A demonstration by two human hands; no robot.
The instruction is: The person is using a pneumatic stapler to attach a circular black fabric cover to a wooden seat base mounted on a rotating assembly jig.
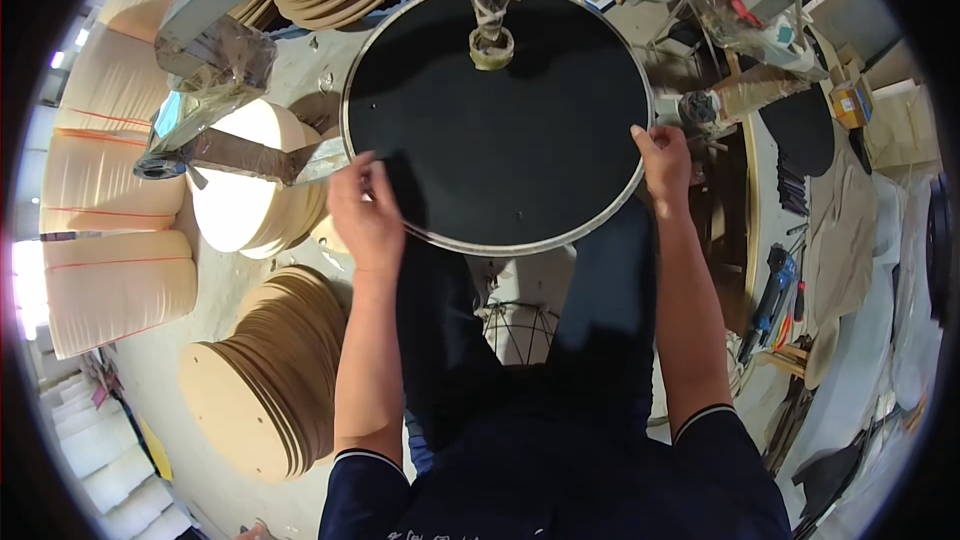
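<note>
At mid-left of frame, left hand loosely curled by edge of black disc, contact unclear; mid-right, right hand pinches edge, thumb on top. Disc sits upper centre; probably stiff, light, smooth; hold opposite edges. Tan board stack lower left.

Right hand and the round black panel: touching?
Touching. Head view shows the right hand at the black panel's edge, thumb lapping over its pale rim.

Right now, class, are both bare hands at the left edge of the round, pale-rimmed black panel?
No: the panel has the left hand at its left edge, the right hand at its right.
</note>
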